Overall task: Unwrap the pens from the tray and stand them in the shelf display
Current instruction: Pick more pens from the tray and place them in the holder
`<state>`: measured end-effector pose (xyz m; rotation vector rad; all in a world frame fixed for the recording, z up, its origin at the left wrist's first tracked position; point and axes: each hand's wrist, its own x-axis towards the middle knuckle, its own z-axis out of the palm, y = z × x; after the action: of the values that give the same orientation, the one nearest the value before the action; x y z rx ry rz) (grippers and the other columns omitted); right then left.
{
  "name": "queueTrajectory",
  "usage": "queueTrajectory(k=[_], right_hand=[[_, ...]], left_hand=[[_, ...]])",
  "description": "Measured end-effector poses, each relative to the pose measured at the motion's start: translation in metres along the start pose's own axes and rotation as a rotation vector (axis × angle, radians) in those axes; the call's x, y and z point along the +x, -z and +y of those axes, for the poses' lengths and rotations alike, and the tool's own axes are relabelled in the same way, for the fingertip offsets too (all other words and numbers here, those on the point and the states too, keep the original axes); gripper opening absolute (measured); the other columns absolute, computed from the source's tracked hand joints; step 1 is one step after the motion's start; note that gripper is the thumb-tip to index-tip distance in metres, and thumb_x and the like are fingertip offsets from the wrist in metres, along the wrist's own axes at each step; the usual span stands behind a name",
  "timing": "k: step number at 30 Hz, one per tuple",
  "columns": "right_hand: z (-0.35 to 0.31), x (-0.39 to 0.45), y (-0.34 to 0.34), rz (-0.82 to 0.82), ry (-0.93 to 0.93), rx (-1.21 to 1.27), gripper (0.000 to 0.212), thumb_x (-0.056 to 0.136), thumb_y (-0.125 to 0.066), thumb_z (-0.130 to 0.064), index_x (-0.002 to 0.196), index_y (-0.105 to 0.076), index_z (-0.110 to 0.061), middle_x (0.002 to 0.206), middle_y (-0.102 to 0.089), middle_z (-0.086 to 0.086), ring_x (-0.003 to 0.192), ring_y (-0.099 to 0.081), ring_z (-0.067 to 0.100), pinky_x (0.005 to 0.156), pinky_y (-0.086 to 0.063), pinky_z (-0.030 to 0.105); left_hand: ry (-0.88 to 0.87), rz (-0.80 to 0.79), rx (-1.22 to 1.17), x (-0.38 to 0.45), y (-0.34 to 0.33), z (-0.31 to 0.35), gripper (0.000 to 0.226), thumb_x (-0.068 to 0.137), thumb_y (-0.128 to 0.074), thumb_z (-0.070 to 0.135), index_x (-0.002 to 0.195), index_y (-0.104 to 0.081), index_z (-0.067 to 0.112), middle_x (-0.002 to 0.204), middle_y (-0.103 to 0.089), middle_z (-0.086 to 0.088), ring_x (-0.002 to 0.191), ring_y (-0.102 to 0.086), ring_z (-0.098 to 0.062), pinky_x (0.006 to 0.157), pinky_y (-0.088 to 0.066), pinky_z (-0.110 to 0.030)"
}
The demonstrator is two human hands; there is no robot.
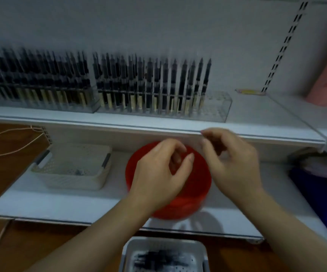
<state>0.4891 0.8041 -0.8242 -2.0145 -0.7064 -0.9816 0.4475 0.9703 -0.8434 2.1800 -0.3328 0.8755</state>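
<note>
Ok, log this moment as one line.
left hand, right hand: over red bucket, fingers curled | held item: unclear | tray: pens remain

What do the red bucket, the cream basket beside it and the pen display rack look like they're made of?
Red bucket: probably moulded plastic, with a uniform saturated colour and a smooth wall. Cream basket: likely plastic too, its walls a regular perforated lattice with dark handles. Pen display rack: seemingly clear acrylic or similar, since the shelf shows through it and its edges catch light. Blur leaves the finishes uncertain.
</note>
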Motion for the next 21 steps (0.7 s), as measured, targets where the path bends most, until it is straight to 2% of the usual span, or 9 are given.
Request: queueTrajectory(k=[3,8,11,13,17,21], right_hand=[[0.009,-0.062,-0.021,-0.207,-0.063,0.005,0.02,0.094,-0.062,-0.027,0.106,-0.072,-0.015,0.097,-0.065,-0.014,0.086,-0.056,-0.004,0.082,-0.039,0.003],[0.035,-0.156,-0.047,-0.621,-0.206,-0.053,0.025,0.095,-0.063,-0.029,0.118,-0.069,-0.02,0.1,-0.066,-0.011,0.084,-0.06,0.007,0.073,-0.05,0.023],[0.04,-0.199,-0.053,-0.866,-0.214,-0.098,0.03,0.096,-0.058,-0.032,0.123,-0.067,-0.022,0.111,-0.07,-0.006,0.1,-0.063,0.013,0.082,-0.051,0.027],[0.043,-0.223,-0.057,-1.013,-0.213,-0.116,0.027,0.098,-0.053,-0.034,0.12,-0.065,-0.025,0.113,-0.069,-0.007,0.104,-0.062,0.013,0.086,-0.051,0.03],[0.047,-0.258,-0.069,-1.255,-0.237,-0.15,0.015,0.097,-0.051,-0.029,0.101,-0.063,-0.023,0.104,-0.068,-0.003,0.094,-0.062,0.015,0.081,-0.051,0.034],[0.053,-0.278,-0.08,-1.427,-0.192,-0.265,0.021,0.099,-0.05,-0.029,0.101,-0.067,-0.018,0.104,-0.067,0.002,0.094,-0.061,0.021,0.079,-0.051,0.036]], left_hand=[[0.064,-0.196,0.061,-0.045,-0.01,-0.034,0.018,0.091,-0.06,0.043,0.099,-0.059,0.026,0.087,-0.058,0.012,0.081,-0.058,-0.006,0.069,-0.052,-0.035],[0.242,-0.511,0.111,-0.121,-0.021,-0.083,0.034,0.09,-0.059,0.048,0.116,-0.058,0.026,0.109,-0.06,0.011,0.103,-0.055,-0.008,0.085,-0.05,-0.03],[0.289,-0.709,0.13,-0.154,-0.022,-0.103,0.036,0.09,-0.063,0.041,0.121,-0.058,0.025,0.116,-0.061,0.008,0.109,-0.055,-0.009,0.089,-0.048,-0.028],[0.309,-0.816,0.143,-0.168,-0.023,-0.112,0.033,0.089,-0.065,0.042,0.117,-0.058,0.026,0.114,-0.061,0.008,0.107,-0.056,-0.01,0.089,-0.048,-0.03],[0.312,-0.925,0.152,-0.188,-0.031,-0.117,0.031,0.085,-0.067,0.044,0.11,-0.059,0.027,0.108,-0.06,0.009,0.101,-0.055,-0.01,0.087,-0.048,-0.03],[0.284,-0.973,0.15,-0.196,-0.041,-0.113,0.027,0.086,-0.068,0.039,0.107,-0.057,0.026,0.105,-0.06,0.007,0.097,-0.055,-0.011,0.083,-0.045,-0.027]])
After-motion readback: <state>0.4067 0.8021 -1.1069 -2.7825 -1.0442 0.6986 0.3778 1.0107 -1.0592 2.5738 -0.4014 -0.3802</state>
